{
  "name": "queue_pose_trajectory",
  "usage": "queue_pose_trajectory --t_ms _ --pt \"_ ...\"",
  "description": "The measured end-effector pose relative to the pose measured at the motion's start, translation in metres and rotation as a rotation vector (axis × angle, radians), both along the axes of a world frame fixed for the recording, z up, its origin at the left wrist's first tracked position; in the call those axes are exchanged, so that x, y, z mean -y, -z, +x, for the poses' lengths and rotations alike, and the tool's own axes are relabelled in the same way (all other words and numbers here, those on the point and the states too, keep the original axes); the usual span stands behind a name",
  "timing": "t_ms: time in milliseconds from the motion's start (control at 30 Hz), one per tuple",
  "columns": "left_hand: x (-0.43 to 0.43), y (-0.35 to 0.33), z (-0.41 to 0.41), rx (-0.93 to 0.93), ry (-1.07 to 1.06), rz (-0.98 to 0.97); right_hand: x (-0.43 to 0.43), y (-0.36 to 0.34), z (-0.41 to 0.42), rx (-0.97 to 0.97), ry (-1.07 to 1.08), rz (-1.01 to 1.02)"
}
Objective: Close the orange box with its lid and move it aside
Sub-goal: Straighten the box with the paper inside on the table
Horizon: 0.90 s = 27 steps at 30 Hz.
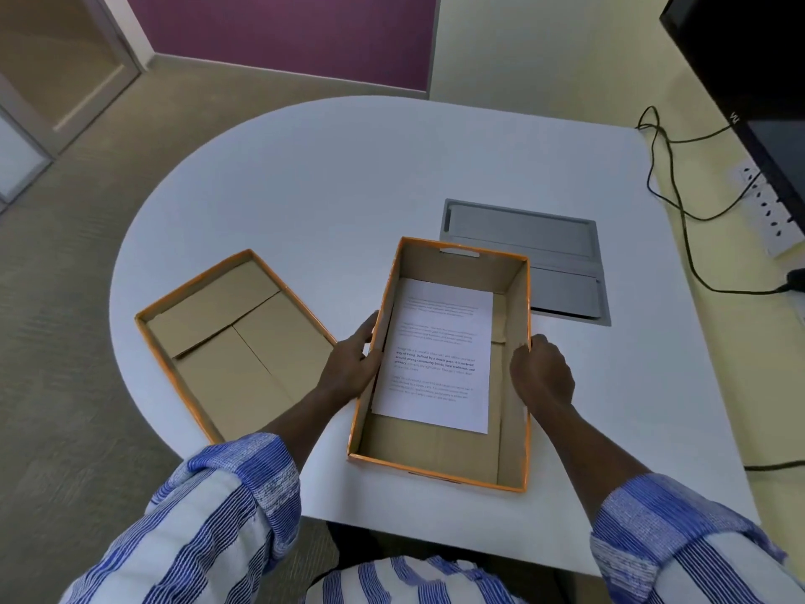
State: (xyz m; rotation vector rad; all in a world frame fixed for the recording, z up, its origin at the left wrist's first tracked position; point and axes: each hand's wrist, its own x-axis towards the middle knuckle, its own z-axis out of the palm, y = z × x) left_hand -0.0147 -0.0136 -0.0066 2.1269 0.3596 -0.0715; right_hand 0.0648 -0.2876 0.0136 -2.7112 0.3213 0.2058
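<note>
The orange box stands open on the white table in front of me, brown inside, with a printed sheet of paper lying flat on its bottom. My left hand presses against the box's left wall and my right hand against its right wall, so both hold the box from the sides. The lid lies upside down on the table to the left of the box, shallow, with an orange rim and a brown inside, apart from the box and partly behind my left forearm.
A grey metal cable hatch is set into the table just behind the box. Black cables and a white power strip lie along the right edge, under a dark monitor. The table's rounded edge curves off to the left.
</note>
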Motion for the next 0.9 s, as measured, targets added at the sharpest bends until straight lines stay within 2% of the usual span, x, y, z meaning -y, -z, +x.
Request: queue_pose_trajectory --t_ms 233,367,433,567,733,900 --pt "-0.006 0.009 -0.001 -0.017 0.011 0.001 -0.003 0.004 -0.009 0.048 0.028 0.025" --pt "-0.017 0.018 -0.009 -0.010 -0.148 -0.075 -0.007 0.003 -0.009 0.175 -0.006 -0.031" --pt "-0.030 0.026 -0.015 -0.036 -0.200 0.053 -0.015 -0.001 -0.005 0.245 -0.065 -0.059" --pt "-0.055 0.042 -0.032 -0.202 -0.068 0.363 -0.051 -0.009 -0.001 0.357 -0.299 0.038" --pt "-0.063 0.054 -0.055 -0.333 0.087 0.527 -0.117 -0.010 -0.016 0.261 -0.568 0.163" --pt "-0.067 0.067 -0.074 -0.332 0.238 0.608 -0.162 -0.006 -0.042 0.233 -0.789 0.158"
